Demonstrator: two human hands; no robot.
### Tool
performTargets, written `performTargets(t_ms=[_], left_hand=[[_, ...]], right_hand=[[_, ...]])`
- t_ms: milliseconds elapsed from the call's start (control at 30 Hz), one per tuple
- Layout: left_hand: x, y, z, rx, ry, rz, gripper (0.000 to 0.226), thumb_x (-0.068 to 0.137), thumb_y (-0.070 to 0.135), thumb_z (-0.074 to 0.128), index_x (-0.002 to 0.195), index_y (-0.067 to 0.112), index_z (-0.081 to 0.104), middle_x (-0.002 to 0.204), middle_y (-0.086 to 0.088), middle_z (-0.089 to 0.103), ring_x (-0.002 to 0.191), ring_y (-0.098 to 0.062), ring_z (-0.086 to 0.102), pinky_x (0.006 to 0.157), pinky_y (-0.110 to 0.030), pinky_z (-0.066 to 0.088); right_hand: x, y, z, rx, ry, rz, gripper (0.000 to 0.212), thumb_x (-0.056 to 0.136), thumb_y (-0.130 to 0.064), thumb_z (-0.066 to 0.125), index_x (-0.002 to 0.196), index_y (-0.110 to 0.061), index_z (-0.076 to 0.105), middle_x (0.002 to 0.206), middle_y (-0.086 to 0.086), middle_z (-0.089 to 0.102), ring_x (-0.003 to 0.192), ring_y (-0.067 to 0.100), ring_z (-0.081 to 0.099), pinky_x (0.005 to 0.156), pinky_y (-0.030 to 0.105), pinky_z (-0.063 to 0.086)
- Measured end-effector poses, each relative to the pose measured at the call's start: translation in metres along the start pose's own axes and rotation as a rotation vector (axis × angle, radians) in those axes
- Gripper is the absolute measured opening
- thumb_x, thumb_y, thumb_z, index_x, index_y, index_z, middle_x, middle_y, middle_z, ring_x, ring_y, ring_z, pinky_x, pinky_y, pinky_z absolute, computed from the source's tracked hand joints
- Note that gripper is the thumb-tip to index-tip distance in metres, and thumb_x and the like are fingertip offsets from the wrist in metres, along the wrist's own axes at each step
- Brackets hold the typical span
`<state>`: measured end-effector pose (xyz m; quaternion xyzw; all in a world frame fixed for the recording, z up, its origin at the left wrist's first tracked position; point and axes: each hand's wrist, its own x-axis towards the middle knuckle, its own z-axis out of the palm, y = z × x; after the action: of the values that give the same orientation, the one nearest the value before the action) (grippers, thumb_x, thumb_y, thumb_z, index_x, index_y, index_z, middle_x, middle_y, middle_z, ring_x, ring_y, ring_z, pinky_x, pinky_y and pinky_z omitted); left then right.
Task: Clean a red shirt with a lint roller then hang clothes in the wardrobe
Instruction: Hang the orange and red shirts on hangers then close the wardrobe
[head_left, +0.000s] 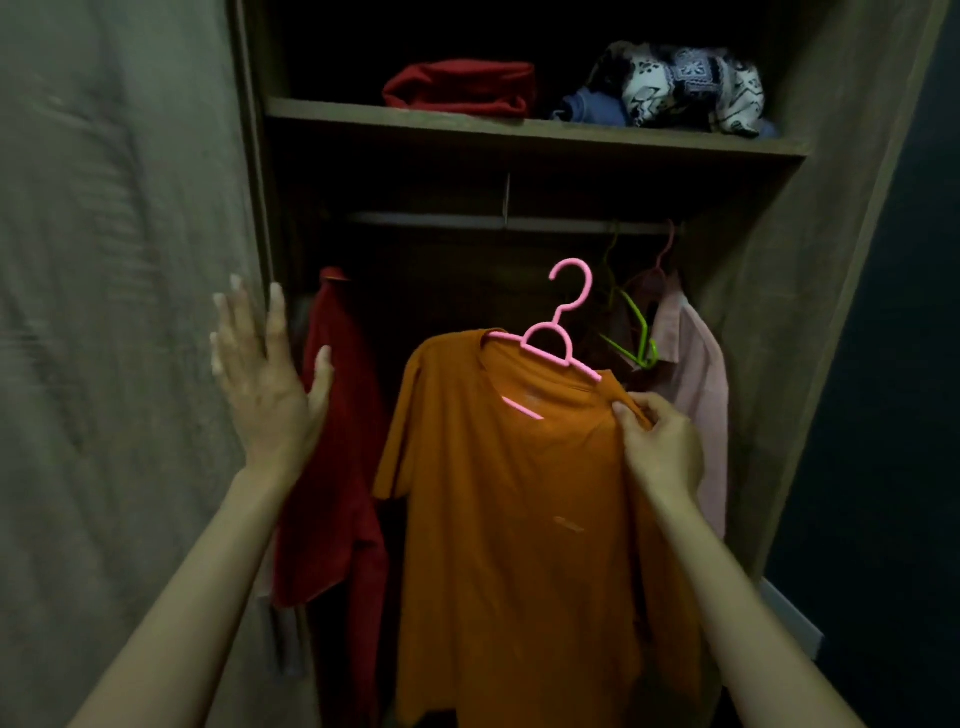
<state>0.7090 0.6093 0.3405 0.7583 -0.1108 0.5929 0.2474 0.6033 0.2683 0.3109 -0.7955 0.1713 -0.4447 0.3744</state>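
In front of me the wardrobe had a shelf carrying a folded red cloth and, to its right, a patterned bundle lying on blue clothes.

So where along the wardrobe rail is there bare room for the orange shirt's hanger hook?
The metal rail looks bare from above the hanging red shirt across to the green hanger. It is crowded at the right end, where the green hanger and the pale pink shirt hang. The right hand holds the orange shirt; its pink hanger sits below that gap.
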Motion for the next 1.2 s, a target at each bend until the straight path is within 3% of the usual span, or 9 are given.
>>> performTargets(t_ms=[167,300,400,733,933,1200], left_hand=[[0.011,-0.028,0.004,0.117,-0.023,0.036,0.076,0.095,0.035,0.051,0.155,0.016,0.008,0.161,-0.017,0.01,0.149,-0.03,0.0,0.119,-0.047,0.0],[0.015,-0.034,0.004,0.15,0.021,0.071,0.072,0.092,0.033,0.045,0.154,0.013,0.014,0.161,-0.015,0.014,0.15,-0.025,0.002,0.12,-0.047,0.002],[0.014,-0.038,0.003,0.162,0.025,0.083,0.073,0.088,0.032,0.046,0.154,0.015,0.017,0.161,-0.012,0.014,0.15,-0.025,0.003,0.12,-0.049,0.004],[0.009,-0.053,-0.002,0.18,0.045,0.116,0.076,0.083,0.042,0.049,0.152,0.02,0.025,0.161,-0.006,0.016,0.149,-0.03,0.01,0.119,-0.051,0.008],[0.009,-0.054,0.0,0.204,0.06,0.124,0.076,0.082,0.041,0.05,0.151,0.019,0.028,0.16,-0.006,0.018,0.149,-0.031,0.013,0.119,-0.051,0.01],[0.01,-0.054,-0.001,0.216,0.035,0.128,0.077,0.082,0.041,0.05,0.152,0.019,0.025,0.159,-0.011,0.022,0.148,-0.033,0.014,0.118,-0.052,0.011]], right_hand=[[0.02,-0.037,0.049,0.213,-0.073,0.077,0.018,0.089,-0.018,0.06,0.105,-0.018,0.069,0.096,0.005,0.072,0.09,0.024,0.065,0.081,0.039,0.054],[0.03,-0.073,0.09,0.36,-0.166,0.151,0.023,0.087,-0.015,0.058,0.106,-0.02,0.068,0.081,0.003,0.069,0.07,0.019,0.064,0.061,0.029,0.051],[0.037,-0.094,0.115,0.408,-0.206,0.153,0.024,0.09,-0.018,0.059,0.112,-0.021,0.066,0.09,0.003,0.069,0.078,0.017,0.065,0.067,0.029,0.053],[0.071,-0.145,0.16,0.369,-0.223,0.173,0.03,0.093,-0.008,0.049,0.12,-0.015,0.061,0.103,0.006,0.065,0.09,0.021,0.064,0.078,0.03,0.051],[0.077,-0.141,0.177,0.322,-0.24,0.178,0.024,0.094,-0.005,0.049,0.114,-0.009,0.062,0.089,0.004,0.057,0.071,0.013,0.053,0.069,0.023,0.041],[0.068,-0.116,0.185,0.275,-0.307,0.019,0.034,0.096,-0.02,0.05,0.13,-0.017,0.052,0.118,0.011,0.06,0.097,0.024,0.063,0.08,0.033,0.053]])
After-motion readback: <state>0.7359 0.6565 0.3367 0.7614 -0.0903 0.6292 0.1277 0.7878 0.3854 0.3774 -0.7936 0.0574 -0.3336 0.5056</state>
